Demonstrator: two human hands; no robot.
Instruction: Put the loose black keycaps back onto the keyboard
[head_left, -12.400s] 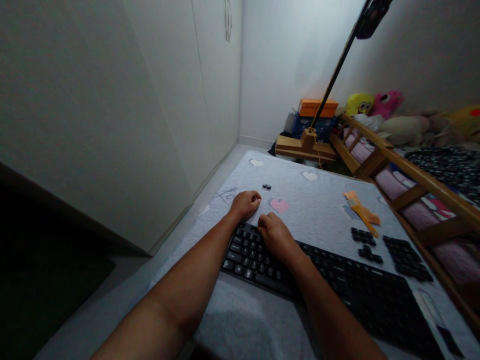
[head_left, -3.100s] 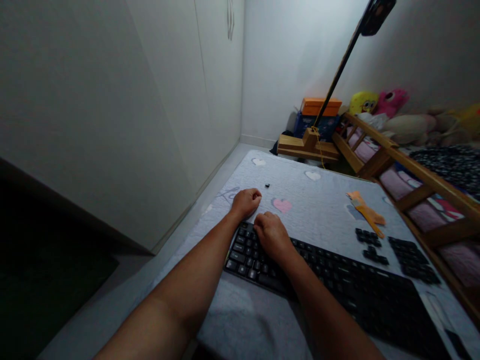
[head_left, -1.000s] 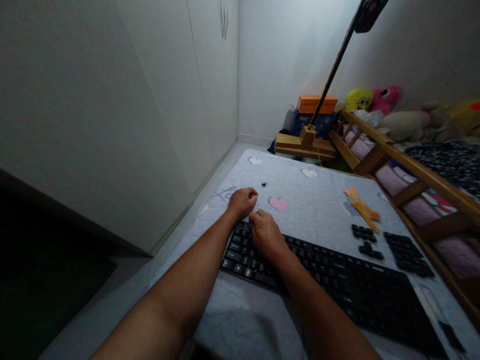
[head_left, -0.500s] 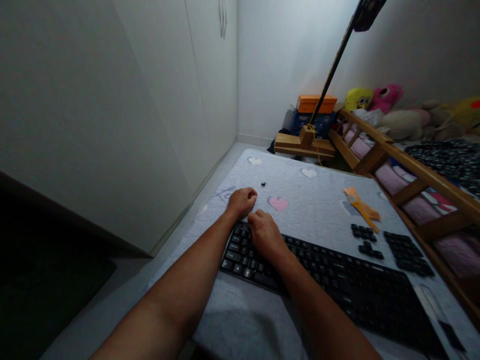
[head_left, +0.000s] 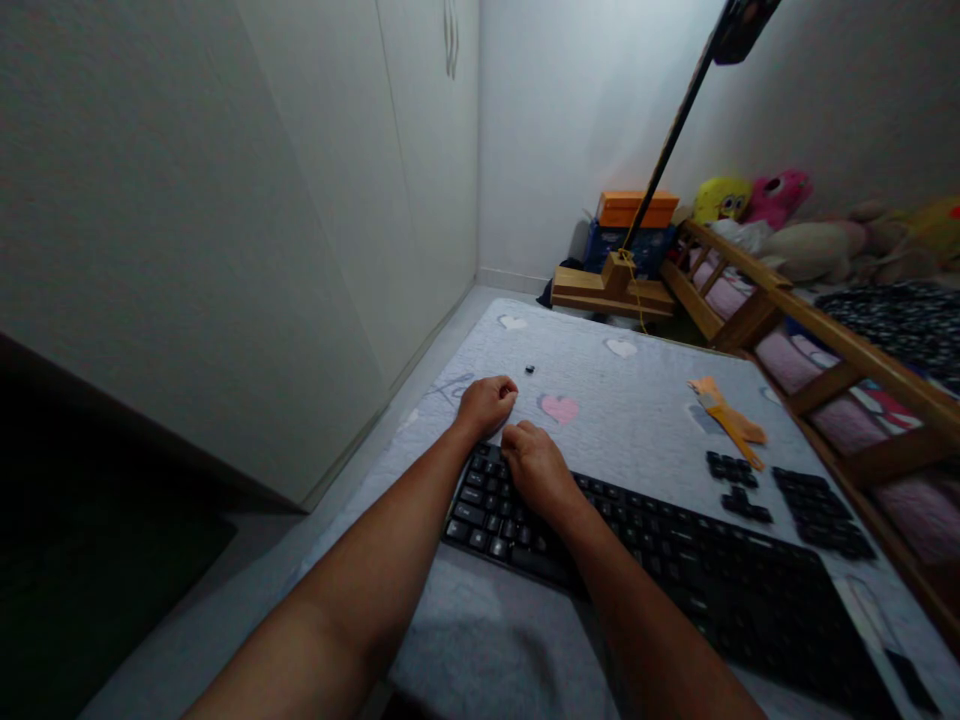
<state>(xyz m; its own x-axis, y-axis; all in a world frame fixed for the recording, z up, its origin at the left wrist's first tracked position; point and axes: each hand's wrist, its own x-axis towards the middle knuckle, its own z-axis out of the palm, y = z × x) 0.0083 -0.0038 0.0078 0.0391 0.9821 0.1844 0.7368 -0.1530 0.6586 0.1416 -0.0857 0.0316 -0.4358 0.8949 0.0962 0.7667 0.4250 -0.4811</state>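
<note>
A black keyboard (head_left: 637,545) lies slantwise on the pale quilted cover. My left hand (head_left: 487,405) is closed just beyond its far left corner, its fingers curled inward. My right hand (head_left: 536,465) rests over the upper left keys, its fingers bent together close to the left hand. Whatever either hand grips is hidden behind the fingers. Beyond them sits a small black piece, seemingly a keycap (head_left: 530,370). To the right, several loose black keycaps (head_left: 821,515) lie in rows, with a smaller group (head_left: 731,468) beside them.
A yellow-handled brush (head_left: 731,430) lies on an orange cloth (head_left: 748,424) at the right. A wire tool with a dark handle (head_left: 909,680) is right of the keyboard. Wooden bed rail (head_left: 832,345) borders the right side; pale cabinet doors (head_left: 315,200) stand left.
The whole view has shifted very slightly. Both hands keep nearly the same pose and place at the keyboard's far left corner.
</note>
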